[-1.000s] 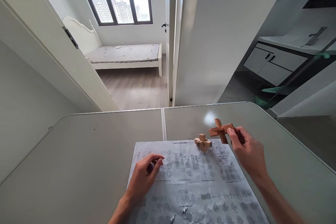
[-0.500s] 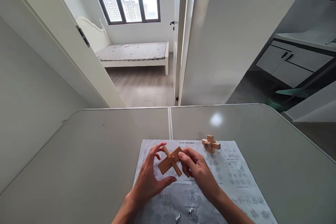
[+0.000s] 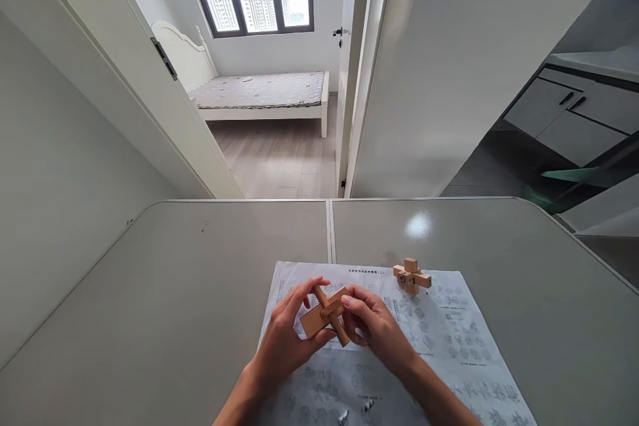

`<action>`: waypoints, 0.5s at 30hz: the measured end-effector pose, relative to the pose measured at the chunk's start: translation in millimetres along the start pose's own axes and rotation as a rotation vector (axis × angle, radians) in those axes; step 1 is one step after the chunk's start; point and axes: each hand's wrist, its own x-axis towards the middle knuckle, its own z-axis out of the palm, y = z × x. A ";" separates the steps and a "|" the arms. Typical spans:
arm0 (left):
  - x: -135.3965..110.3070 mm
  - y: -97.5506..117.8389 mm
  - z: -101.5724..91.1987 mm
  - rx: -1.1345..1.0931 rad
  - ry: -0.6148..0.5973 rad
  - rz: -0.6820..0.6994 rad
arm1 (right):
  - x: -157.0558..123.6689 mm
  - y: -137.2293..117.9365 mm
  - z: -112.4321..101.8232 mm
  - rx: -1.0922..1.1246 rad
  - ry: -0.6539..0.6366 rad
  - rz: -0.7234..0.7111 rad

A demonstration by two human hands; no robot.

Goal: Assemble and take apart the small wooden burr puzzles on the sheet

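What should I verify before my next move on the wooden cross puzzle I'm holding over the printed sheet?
1. Left hand grips the wooden cross puzzle: ok, fingers wrap its left end.
2. Right hand on the same puzzle: ok, fingertips press its right side.
3. Puzzle is over the printed sheet: ok.
4. Which bar in the joint is loose: cannot tell, fingers hide part of the crossing.
5. Second small wooden puzzle is clear of both hands: ok, it stands apart at the sheet's far edge.
6. Sheet lies flat on the table: ok.
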 end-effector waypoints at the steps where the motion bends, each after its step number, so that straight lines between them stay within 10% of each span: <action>1: 0.0 0.0 -0.2 -0.005 -0.020 0.004 | 0.1 0.2 -1.3 -0.004 -0.017 0.000; 15: 1.4 4.0 -3.2 -0.051 -0.061 -0.040 | -0.2 2.7 -7.4 0.083 -0.172 0.010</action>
